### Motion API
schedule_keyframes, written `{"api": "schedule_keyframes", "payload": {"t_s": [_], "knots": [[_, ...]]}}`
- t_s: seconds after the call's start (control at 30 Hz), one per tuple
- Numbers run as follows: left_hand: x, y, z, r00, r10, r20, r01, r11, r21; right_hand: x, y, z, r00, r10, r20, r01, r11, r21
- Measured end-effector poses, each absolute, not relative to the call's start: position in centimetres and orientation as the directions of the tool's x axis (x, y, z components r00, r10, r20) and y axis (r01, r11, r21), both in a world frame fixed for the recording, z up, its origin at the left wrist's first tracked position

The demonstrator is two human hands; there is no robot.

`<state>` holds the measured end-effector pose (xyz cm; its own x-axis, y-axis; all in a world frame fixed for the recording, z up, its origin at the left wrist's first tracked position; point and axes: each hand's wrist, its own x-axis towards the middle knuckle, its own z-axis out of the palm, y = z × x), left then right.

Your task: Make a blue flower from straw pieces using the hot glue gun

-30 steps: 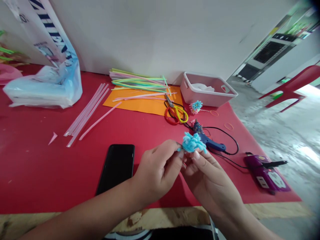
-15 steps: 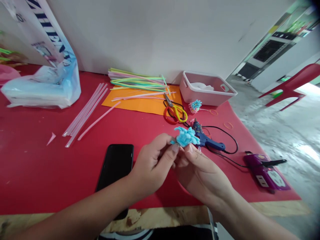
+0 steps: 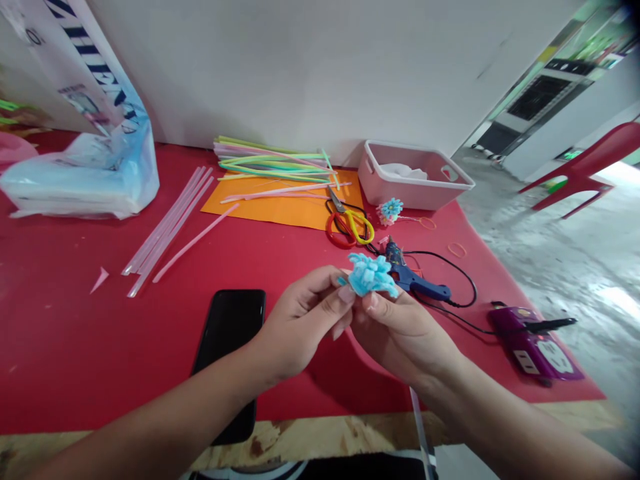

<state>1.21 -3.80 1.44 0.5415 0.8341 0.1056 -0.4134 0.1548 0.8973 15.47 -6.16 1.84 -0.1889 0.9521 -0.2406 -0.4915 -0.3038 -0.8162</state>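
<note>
A light-blue fuzzy pipe-cleaner flower (image 3: 371,273) is held up over the red tabletop, pinched between the fingertips of both hands. My left hand (image 3: 305,317) grips its left side with thumb and forefinger closed. From below and the right, my right hand (image 3: 400,330) has its thumb against the flower's lower edge; the other fingers are partly hidden behind. Just beyond the flower lies a dark blue glue gun (image 3: 415,280) with a black cord. A black phone (image 3: 231,327) lies flat to the left, partly under my left forearm.
Scissors (image 3: 351,223) with red and yellow handles rest by an orange sheet (image 3: 280,212) bearing several pipe cleaners (image 3: 275,160). Behind stands a pink basket (image 3: 413,187), near a finished small flower (image 3: 390,211). Clear glue sticks (image 3: 170,230) lie left; a purple power strip (image 3: 537,343) sits right.
The flower has turned slightly in my fingers, showing more of its petals' side. Both hands stay close together in nearly the same spot. The view has shifted a little.
</note>
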Motion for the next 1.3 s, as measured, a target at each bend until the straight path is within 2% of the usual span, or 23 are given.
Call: {"api": "schedule_keyframes", "payload": {"t_s": [0.3,0.67,0.8,0.9,1.0,1.13,1.2,1.3], "knots": [[1.3,-3.8,1.0,0.562,0.827,-0.007,-0.365,0.255,0.895,15.9,-6.1,1.8,-0.194,0.953,-0.231,-0.458,-0.296,-0.838],[0.9,-3.5,1.0,0.633,0.771,-0.071,-0.401,0.405,0.822,16.5,-5.6,2.5,-0.223,0.957,-0.184,-0.418,-0.264,-0.869],[0.8,-3.5,0.9,0.564,0.824,-0.059,-0.400,0.335,0.853,17.5,-5.3,2.4,-0.143,0.975,-0.169,-0.375,-0.211,-0.903],[0.8,-3.6,0.8,0.496,0.867,-0.037,-0.367,0.248,0.897,18.5,-4.8,2.4,-0.111,0.992,-0.065,-0.314,-0.098,-0.944],[0.8,-3.6,0.8,0.421,0.907,-0.012,-0.272,0.139,0.952,19.5,-4.2,2.1,-0.107,0.994,0.018,-0.261,-0.010,-0.965],[0.7,-3.3,0.3,0.320,0.946,0.048,-0.118,-0.010,0.993,20.3,-3.8,1.5,-0.097,0.995,-0.007,-0.305,-0.037,-0.952],[0.7,-3.0,-0.1,0.270,0.963,0.018,-0.088,0.006,0.996,20.4,-3.8,1.2,-0.117,0.992,-0.051,-0.400,-0.094,-0.912],[0.8,-2.5,-0.6,0.204,0.966,-0.157,-0.184,0.195,0.963,20.4,-3.8,0.7,-0.151,0.983,-0.106,-0.503,-0.169,-0.848]]}}
